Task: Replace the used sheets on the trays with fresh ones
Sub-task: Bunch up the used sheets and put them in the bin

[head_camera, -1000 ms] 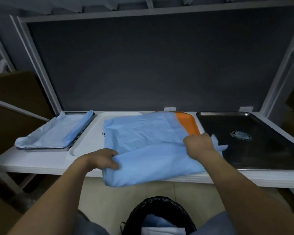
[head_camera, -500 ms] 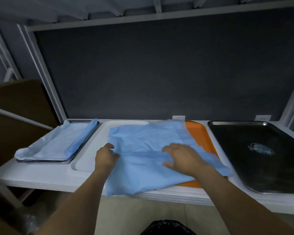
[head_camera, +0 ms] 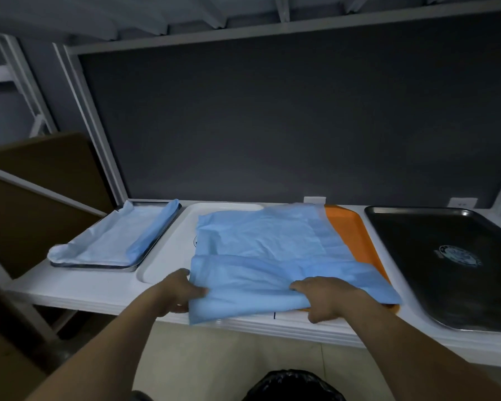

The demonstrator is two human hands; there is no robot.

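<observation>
A large blue sheet (head_camera: pixel 272 250) lies spread over the orange tray (head_camera: pixel 353 235) and part of the white tray (head_camera: pixel 171 256), its near edge folded back on itself. My left hand (head_camera: pixel 177 293) grips the folded near-left corner. My right hand (head_camera: pixel 327 298) holds the folded near edge, fingers curled under the cloth. A bare steel tray (head_camera: pixel 446 256) sits at the right. At the far left a smaller steel tray (head_camera: pixel 99 266) carries a pale blue sheet (head_camera: pixel 116 238).
The trays stand in a row on a white shelf (head_camera: pixel 78 293) against a dark back panel. A black-lined bin (head_camera: pixel 292 386) stands on the floor below my arms. Brown cardboard (head_camera: pixel 35 183) leans at the left.
My right hand slid from the middle of the sheet to its near edge and took hold. My left hand moved nearer along the left edge. The camera tilted up.
</observation>
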